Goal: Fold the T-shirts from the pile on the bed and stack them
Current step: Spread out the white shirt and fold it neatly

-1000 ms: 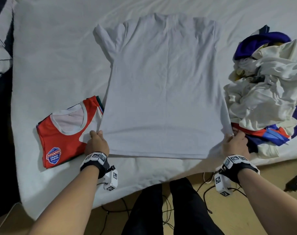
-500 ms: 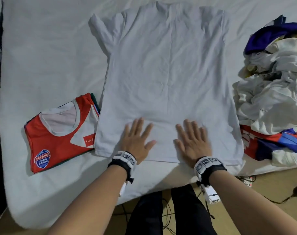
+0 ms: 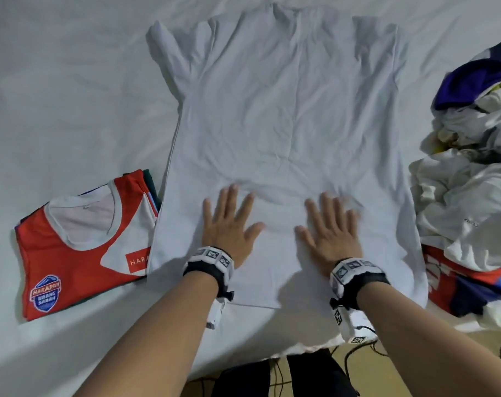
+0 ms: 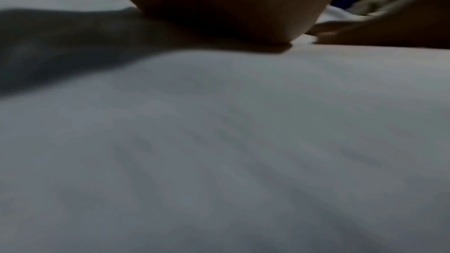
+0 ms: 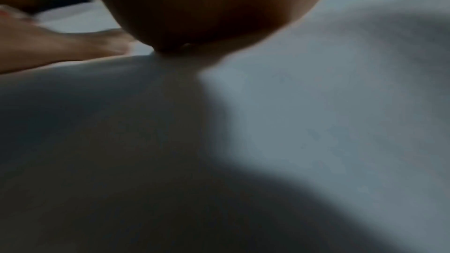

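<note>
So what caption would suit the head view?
Both hands, left and right, press flat on a pale grey cotton T-shirt spread over the white bed sheet.

Both hands (image 3: 229, 224) flat, fingers (image 3: 326, 204) spread

home bedroom. white-sheeted bed (image 3: 71, 81) fills nearly the whole head view, sheet creased, mattress edge running along the bottom of the frame. laundry on it: white t-shirt (image 3: 286, 124) spread flat at centre, folded red jersey (image 3: 71, 262) lower left, loose pile of mixed shirts (image 3: 472, 181) at the right edge. strip of tan floor (image 3: 415, 376) bottom right with black cables (image 3: 355, 359) trailing across it. both wrist views show only pale fabric up close, dim and blurred.
</note>
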A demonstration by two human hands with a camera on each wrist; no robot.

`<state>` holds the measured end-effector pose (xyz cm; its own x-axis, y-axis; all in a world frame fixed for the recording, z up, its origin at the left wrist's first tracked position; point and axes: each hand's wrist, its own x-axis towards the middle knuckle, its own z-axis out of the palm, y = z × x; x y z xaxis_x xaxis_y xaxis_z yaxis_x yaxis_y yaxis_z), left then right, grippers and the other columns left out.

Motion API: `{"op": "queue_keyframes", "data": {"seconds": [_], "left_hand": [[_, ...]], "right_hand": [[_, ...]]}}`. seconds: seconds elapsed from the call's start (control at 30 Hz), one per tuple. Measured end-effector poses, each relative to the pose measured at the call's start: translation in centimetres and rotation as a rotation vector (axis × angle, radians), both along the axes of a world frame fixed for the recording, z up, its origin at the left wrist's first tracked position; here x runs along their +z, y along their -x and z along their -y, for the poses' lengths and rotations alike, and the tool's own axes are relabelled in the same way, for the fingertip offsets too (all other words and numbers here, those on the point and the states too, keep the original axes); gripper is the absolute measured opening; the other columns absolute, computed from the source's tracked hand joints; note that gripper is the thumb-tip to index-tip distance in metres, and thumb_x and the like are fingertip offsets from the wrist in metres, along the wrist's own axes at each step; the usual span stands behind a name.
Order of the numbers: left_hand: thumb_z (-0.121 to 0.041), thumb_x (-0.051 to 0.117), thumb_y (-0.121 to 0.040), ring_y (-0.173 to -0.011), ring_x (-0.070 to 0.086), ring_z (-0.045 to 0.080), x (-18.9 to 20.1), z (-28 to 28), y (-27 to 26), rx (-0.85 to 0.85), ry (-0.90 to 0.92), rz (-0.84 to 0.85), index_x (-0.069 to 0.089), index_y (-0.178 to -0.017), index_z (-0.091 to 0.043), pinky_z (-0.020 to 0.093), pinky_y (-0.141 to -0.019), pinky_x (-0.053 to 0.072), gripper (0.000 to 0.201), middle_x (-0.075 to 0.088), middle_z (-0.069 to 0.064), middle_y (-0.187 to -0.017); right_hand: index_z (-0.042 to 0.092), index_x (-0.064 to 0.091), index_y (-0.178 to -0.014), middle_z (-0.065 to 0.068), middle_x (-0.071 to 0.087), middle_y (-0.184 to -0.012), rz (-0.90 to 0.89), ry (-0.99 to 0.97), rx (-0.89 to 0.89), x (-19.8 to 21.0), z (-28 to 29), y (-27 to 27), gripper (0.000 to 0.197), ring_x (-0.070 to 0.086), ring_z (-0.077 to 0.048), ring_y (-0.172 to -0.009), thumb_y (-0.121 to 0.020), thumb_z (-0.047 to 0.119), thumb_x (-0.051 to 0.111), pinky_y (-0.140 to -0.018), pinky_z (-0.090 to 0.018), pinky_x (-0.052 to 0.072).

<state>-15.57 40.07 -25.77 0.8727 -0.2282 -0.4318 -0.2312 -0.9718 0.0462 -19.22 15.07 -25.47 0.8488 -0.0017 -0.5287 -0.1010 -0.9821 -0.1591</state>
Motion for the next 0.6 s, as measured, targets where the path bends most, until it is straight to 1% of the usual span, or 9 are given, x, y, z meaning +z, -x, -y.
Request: {"op": "queue_keyframes", "data": {"seconds": [0.1, 0.17, 0.2, 0.23, 0.3, 0.37, 0.43, 0.5, 0.6], "left_hand": [[-0.075, -0.006, -0.094, -0.156, -0.018, 0.033, 0.4, -3.2, -2.1, 0.419, -0.058, 0.008, -0.018, -0.161, -0.025, 0.063, -0.122, -0.011, 0.084, -0.023, 0.015, -0.167], [-0.073, -0.007, -0.092, -0.155, -0.020, 0.035, 0.8, -2.7, -3.9, 0.573, -0.027, 0.065, -0.013, -0.162, -0.013, 0.064, -0.122, -0.005, 0.092, -0.021, 0.021, -0.167], [-0.070, -0.004, -0.095, -0.154, -0.022, 0.035, 0.8, -1.7, -4.8, 0.539, 0.004, 0.106, -0.011, -0.162, -0.012, 0.064, -0.122, -0.006, 0.089, -0.021, 0.021, -0.166], [-0.067, 0.003, -0.098, -0.154, -0.022, 0.036, 0.8, -0.3, -5.6, 0.439, 0.046, 0.142, -0.011, -0.163, -0.015, 0.063, -0.122, -0.010, 0.084, -0.022, 0.020, -0.166], [-0.063, 0.016, -0.099, -0.155, -0.018, 0.037, 0.5, 2.6, -7.1, 0.151, 0.124, 0.160, -0.008, -0.163, -0.025, 0.062, -0.122, -0.013, 0.078, -0.023, 0.016, -0.166], [-0.062, 0.018, -0.101, -0.156, -0.016, 0.035, -0.3, 4.1, -8.6, -0.107, 0.115, 0.106, -0.007, -0.163, -0.032, 0.066, -0.122, -0.003, 0.074, -0.023, 0.014, -0.167], [-0.064, 0.015, -0.102, -0.157, -0.015, 0.033, -1.4, 3.2, -10.8, -0.235, 0.074, 0.093, -0.007, -0.163, -0.034, 0.064, -0.122, 0.005, 0.071, -0.020, 0.012, -0.169], [-0.067, 0.011, -0.101, -0.157, -0.011, 0.032, -1.9, 0.8, -13.5, -0.232, 0.056, 0.118, -0.008, -0.163, -0.035, 0.062, -0.123, 0.005, 0.072, -0.015, 0.011, -0.170], [-0.070, 0.007, -0.100, -0.158, -0.002, 0.034, -1.9, -3.1, -17.2, 0.033, 0.003, 0.145, -0.002, -0.164, -0.031, 0.060, -0.124, 0.003, 0.076, -0.005, 0.013, -0.171]], "right_hand": [[0.033, -0.014, -0.160, -0.006, -0.025, -0.167, -0.036, 0.065, -0.408, 0.2, 3.0, -0.7, 0.072, -0.023, -0.030, -0.153, -0.101, 0.065, 0.011, -0.122, -0.054, -0.014], [0.026, -0.014, -0.161, -0.015, -0.024, -0.166, -0.015, 0.089, -0.564, 0.4, 2.9, -2.4, 0.074, -0.023, -0.034, -0.153, -0.101, 0.063, 0.009, -0.121, -0.056, -0.015], [0.024, -0.012, -0.162, -0.016, -0.022, -0.166, 0.030, 0.099, -0.525, 0.5, 2.1, -3.5, 0.074, -0.022, -0.035, -0.153, -0.101, 0.061, 0.007, -0.121, -0.055, -0.017], [0.023, -0.009, -0.162, -0.016, -0.020, -0.167, 0.098, 0.086, -0.402, 0.5, 1.1, -4.6, 0.073, -0.020, -0.035, -0.153, -0.100, 0.059, 0.008, -0.121, -0.053, -0.017], [0.027, -0.005, -0.163, -0.012, -0.014, -0.169, 0.199, 0.000, -0.038, 0.3, -1.1, -6.8, 0.071, -0.016, -0.034, -0.155, -0.102, 0.058, 0.014, -0.123, -0.053, -0.011], [0.032, -0.008, -0.162, -0.008, -0.015, -0.169, 0.214, -0.035, 0.215, -0.6, -1.6, -8.8, 0.068, -0.015, -0.033, -0.155, -0.104, 0.057, 0.018, -0.125, -0.055, -0.004], [0.035, -0.009, -0.161, -0.003, -0.019, -0.169, 0.183, -0.011, 0.227, -1.4, 0.0, -10.8, 0.067, -0.019, -0.028, -0.155, -0.104, 0.059, 0.017, -0.124, -0.054, -0.004], [0.038, -0.010, -0.160, 0.002, -0.020, -0.169, 0.167, 0.038, 0.139, -1.8, 2.6, -12.2, 0.067, -0.022, -0.025, -0.154, -0.102, 0.063, 0.014, -0.124, -0.052, -0.010], [0.038, -0.011, -0.160, -0.001, -0.019, -0.169, 0.122, 0.073, -0.127, -1.6, 6.2, -13.9, 0.070, -0.023, -0.025, -0.154, -0.099, 0.066, 0.009, -0.123, -0.052, -0.014]]}}
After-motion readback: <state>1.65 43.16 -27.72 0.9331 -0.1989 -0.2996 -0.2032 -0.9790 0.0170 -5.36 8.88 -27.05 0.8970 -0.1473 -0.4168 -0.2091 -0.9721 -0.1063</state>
